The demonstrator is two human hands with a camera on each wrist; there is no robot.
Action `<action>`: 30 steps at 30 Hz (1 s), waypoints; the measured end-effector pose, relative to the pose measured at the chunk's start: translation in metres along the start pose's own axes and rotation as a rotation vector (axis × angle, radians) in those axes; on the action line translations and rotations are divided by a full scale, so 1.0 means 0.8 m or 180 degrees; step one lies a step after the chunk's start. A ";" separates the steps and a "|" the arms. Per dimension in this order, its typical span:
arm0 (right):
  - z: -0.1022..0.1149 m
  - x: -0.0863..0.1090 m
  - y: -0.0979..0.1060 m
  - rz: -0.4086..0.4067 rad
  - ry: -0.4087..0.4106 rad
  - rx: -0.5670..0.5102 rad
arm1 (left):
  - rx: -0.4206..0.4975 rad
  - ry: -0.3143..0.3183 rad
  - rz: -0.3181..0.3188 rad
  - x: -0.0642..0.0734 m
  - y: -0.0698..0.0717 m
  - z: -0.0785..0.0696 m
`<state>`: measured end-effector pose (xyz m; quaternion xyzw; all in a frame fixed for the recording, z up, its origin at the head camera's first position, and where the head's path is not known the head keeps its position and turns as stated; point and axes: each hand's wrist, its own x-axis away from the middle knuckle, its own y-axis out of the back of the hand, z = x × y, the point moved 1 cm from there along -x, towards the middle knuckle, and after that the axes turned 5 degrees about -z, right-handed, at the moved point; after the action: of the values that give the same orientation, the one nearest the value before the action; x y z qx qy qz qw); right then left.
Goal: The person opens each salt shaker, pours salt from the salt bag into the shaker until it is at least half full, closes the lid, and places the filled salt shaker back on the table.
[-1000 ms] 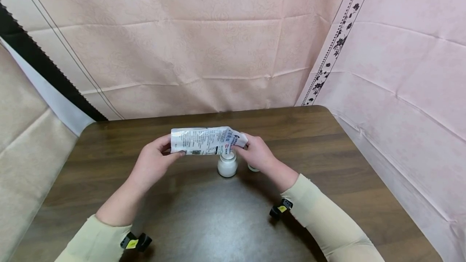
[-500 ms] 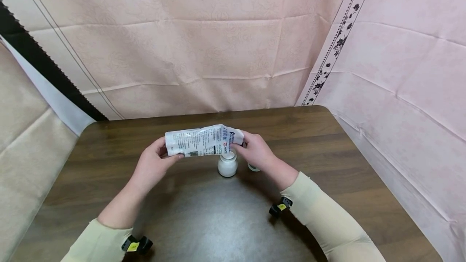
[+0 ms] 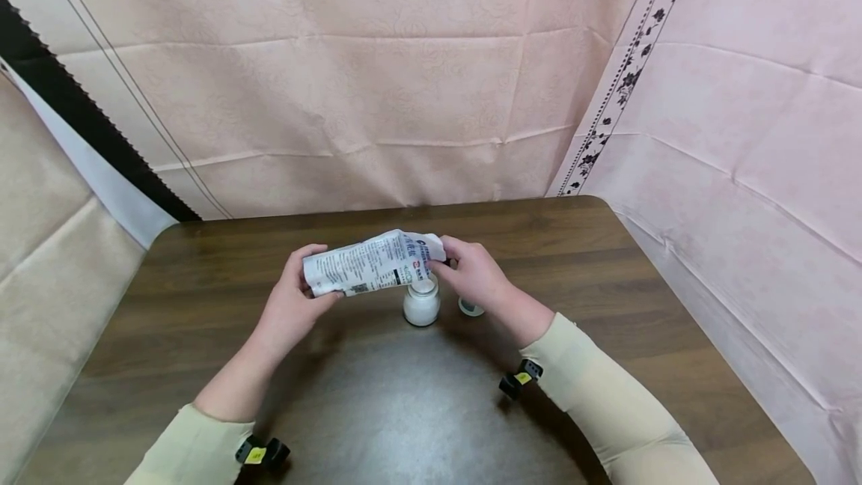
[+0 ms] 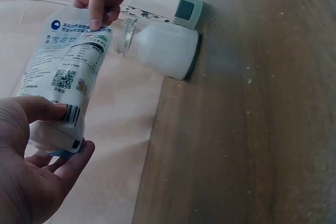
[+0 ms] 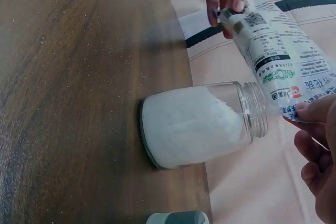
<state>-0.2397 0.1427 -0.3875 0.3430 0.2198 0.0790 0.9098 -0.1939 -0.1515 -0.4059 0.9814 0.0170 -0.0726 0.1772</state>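
Observation:
A white printed salt bag (image 3: pixel 370 264) is held between both hands, just above a glass jar (image 3: pixel 421 307). My left hand (image 3: pixel 291 298) grips the bag's bottom end, thumb on the printed side and fingers beneath. At the other end, my right hand (image 3: pixel 474 272) pinches the bag near its top edge, right beside the jar's mouth. In the right wrist view the upright glass jar (image 5: pixel 189 127) is largely filled with white granules, heaped higher on one side. The bag (image 5: pixel 278 51) slants, and its right-hand end overlaps the jar's threaded rim.
A small round lid (image 3: pixel 471 308), pale green with a dark part, lies on the table to the right of the jar. White grains are scattered over the brown wooden table (image 5: pixel 79 87). Pink cloth (image 3: pixel 404 96) hangs behind the table's far edge.
The bag has shifted left and tilted, its left end now lower and its right end higher. Both hands moved with it; the jar stays in place and more of the lid shows.

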 end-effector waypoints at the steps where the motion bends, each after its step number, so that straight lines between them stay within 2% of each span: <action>1: 0.001 0.000 0.000 -0.0004 0.0012 0.0010 | -0.0005 0.0020 0.0001 0.000 0.000 0.001; 8: 0.004 -0.003 0.002 -0.0004 0.0076 0.0019 | -0.0143 0.0100 -0.0062 0.003 0.000 0.007; 15: 0.006 -0.007 0.004 -0.0047 0.0233 0.0018 | -0.0108 0.0209 -0.0123 0.007 -0.007 0.016; 23: 0.012 -0.011 0.008 -0.0080 0.0269 -0.0078 | -0.0264 0.0264 -0.0159 0.007 -0.009 0.014; 26: 0.016 -0.013 0.009 -0.0080 0.0229 -0.0068 | -0.0169 0.0278 -0.0140 0.006 -0.009 0.015; 30: 0.022 -0.019 0.011 -0.0081 0.0260 -0.0058 | 0.0154 0.0293 -0.0066 0.005 -0.010 0.020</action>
<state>-0.2449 0.1346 -0.3648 0.3284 0.2604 0.0834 0.9041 -0.1930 -0.1498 -0.4240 0.9874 0.0335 -0.0296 0.1516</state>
